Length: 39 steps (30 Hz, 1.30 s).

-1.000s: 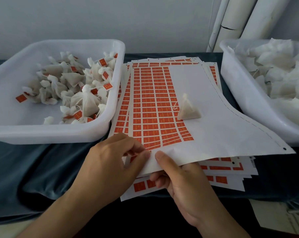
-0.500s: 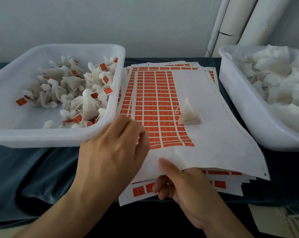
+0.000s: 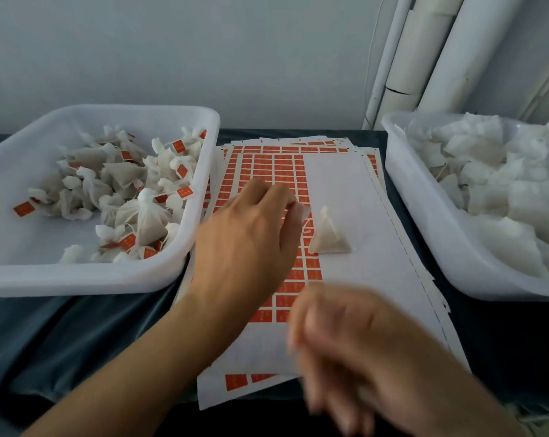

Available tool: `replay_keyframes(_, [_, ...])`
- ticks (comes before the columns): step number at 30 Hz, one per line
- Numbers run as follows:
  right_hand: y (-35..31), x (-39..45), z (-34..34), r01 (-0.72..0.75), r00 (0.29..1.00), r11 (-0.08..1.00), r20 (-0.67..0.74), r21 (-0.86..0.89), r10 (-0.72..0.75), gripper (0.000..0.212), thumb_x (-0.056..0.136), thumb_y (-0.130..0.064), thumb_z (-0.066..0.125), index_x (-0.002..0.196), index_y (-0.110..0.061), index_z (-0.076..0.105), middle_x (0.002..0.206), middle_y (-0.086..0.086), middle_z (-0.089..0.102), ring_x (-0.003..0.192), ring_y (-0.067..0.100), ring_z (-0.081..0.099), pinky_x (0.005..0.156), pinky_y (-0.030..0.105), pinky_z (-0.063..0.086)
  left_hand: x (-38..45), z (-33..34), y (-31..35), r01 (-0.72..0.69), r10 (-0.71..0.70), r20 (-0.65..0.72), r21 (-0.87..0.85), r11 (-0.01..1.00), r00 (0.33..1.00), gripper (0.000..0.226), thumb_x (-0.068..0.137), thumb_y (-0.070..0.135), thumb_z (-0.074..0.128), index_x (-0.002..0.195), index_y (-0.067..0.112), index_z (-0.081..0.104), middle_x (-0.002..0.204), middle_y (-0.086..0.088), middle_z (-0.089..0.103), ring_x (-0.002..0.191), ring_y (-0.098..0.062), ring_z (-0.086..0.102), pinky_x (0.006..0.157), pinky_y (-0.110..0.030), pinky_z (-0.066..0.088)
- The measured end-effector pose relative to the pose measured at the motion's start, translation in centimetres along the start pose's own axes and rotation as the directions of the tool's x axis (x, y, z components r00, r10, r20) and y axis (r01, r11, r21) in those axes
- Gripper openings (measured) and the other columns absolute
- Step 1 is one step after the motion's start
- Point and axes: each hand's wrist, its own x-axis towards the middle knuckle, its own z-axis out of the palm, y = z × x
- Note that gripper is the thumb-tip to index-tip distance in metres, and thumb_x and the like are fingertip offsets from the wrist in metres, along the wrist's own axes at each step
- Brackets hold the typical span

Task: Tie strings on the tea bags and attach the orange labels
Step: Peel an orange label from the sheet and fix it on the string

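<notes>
A single pyramid tea bag [image 3: 330, 239] stands on the top sheet of orange labels [image 3: 345, 184], its string lying beside it at the left. My left hand [image 3: 245, 244] hovers over the orange label rows, its curled fingertips just left of the bag's tip. The thumb is hidden, so whether it pinches anything cannot be told. My right hand [image 3: 355, 348] is blurred above the sheet's near edge, fingers loosely curled, nothing visible in it.
A white tub [image 3: 77, 282] at the left holds several tied tea bags with orange labels [image 3: 125, 190]. A second white tub [image 3: 424, 234] at the right is heaped with plain tea bags [image 3: 503, 190]. A dark blue cloth [image 3: 62, 335] covers the table; white pipes [image 3: 424, 52] stand behind.
My right hand has let go of the sheet's near edge, and the sheet now lies flat. My left hand has left that edge and moved forward and right, up to the tea bag.
</notes>
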Motion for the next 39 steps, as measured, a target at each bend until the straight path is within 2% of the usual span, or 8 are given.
replay_keyframes(2, [-2.1,1.3,-2.0,0.108,0.972,0.978,-0.190,-0.176,-0.141,0.028,0.100,-0.045,0.054,0.092,-0.021,0.066,0.070,0.001,0.069,0.047,0.010,0.057,0.043,0.018,0.042,0.9,1.2,-0.1,0.016,-0.016,-0.026,-0.010,1.000,1.000,0.020,0.103,0.039,0.054,0.102,0.023,0.066,0.098,0.006,0.067,0.068,-0.009,0.060,0.053,-0.015,0.043])
replay_keyframes(5, [-3.7,5.6,-5.4,0.054,0.860,0.905,-0.440,-0.422,-0.257,0.027,0.103,-0.053,0.047,0.110,-0.032,0.063,0.083,-0.009,0.073,0.056,0.010,0.064,0.053,0.020,0.049,2.5,3.0,-0.3,0.031,-0.031,-0.042,0.013,0.999,0.999,0.025,0.103,0.045,0.052,0.107,0.024,0.065,0.103,0.006,0.068,0.071,-0.008,0.060,0.054,-0.015,0.043])
replay_keyframes(9, [-3.9,9.7,-7.5,-0.050,0.872,0.872,-0.447,-0.487,-0.199,0.027,0.104,-0.054,0.045,0.109,-0.037,0.066,0.088,-0.021,0.073,0.063,0.008,0.069,0.056,0.016,0.051,4.2,5.3,-0.5,0.017,-0.016,-0.032,0.024,1.000,0.999,0.024,0.101,0.043,0.055,0.106,0.022,0.067,0.101,0.004,0.069,0.068,-0.006,0.055,0.053,-0.010,0.036])
replay_keyframes(16, [-2.8,12.6,-9.0,-0.023,0.805,0.862,-0.521,-0.506,-0.284,0.026,0.102,-0.047,0.055,0.093,-0.032,0.074,0.084,-0.024,0.074,0.067,0.003,0.070,0.056,0.015,0.050,5.1,7.9,-2.0,0.069,-0.069,-0.010,-0.044,0.997,0.998,0.025,0.100,0.043,0.056,0.106,0.023,0.069,0.101,0.005,0.070,0.070,-0.006,0.058,0.054,-0.015,0.046])
replay_keyframes(24, [-0.1,13.3,-10.4,0.044,0.806,0.871,-0.498,-0.489,-0.320,0.014,0.099,-0.040,0.061,0.097,-0.034,0.073,0.087,-0.020,0.075,0.066,0.006,0.070,0.055,0.014,0.052,4.7,9.7,-1.9,0.067,-0.067,-0.005,-0.075,0.995,0.998,0.019,0.097,0.038,0.064,0.110,0.025,0.070,0.102,0.007,0.071,0.072,-0.004,0.060,0.055,-0.017,0.051])
replay_keyframes(29, [0.3,13.5,-11.0,-0.005,0.806,0.846,-0.503,-0.533,-0.312,0.016,0.099,-0.049,0.058,0.111,-0.042,0.065,0.088,-0.017,0.070,0.067,0.002,0.069,0.055,0.014,0.053,4.7,9.8,-2.5,0.079,-0.081,-0.013,-0.097,0.992,0.997,0.017,0.098,0.040,0.061,0.106,0.026,0.069,0.100,0.010,0.068,0.074,-0.006,0.058,0.059,-0.019,0.053])
replay_keyframes(34, [0.4,13.3,-10.6,0.056,0.842,0.931,-0.484,-0.359,-0.237,0.022,0.102,-0.042,0.058,0.096,-0.030,0.076,0.086,-0.017,0.076,0.061,0.011,0.070,0.054,0.014,0.051,4.4,9.9,-3.0,0.081,-0.080,0.020,-0.104,0.991,0.997,0.017,0.099,0.038,0.062,0.108,0.026,0.070,0.104,0.009,0.068,0.080,-0.007,0.060,0.065,-0.024,0.057])
replay_keyframes(39, [0.6,13.3,-10.8,0.132,0.784,0.942,-0.550,-0.308,-0.289,0.020,0.098,-0.041,0.065,0.092,-0.029,0.079,0.086,-0.012,0.078,0.064,0.009,0.071,0.056,0.014,0.051,4.3,9.9,-2.8,0.071,-0.066,0.039,-0.141,0.987,0.997,0.029,0.099,0.048,0.055,0.117,0.029,0.067,0.110,0.010,0.070,0.078,0.000,0.058,0.063,-0.014,0.051])
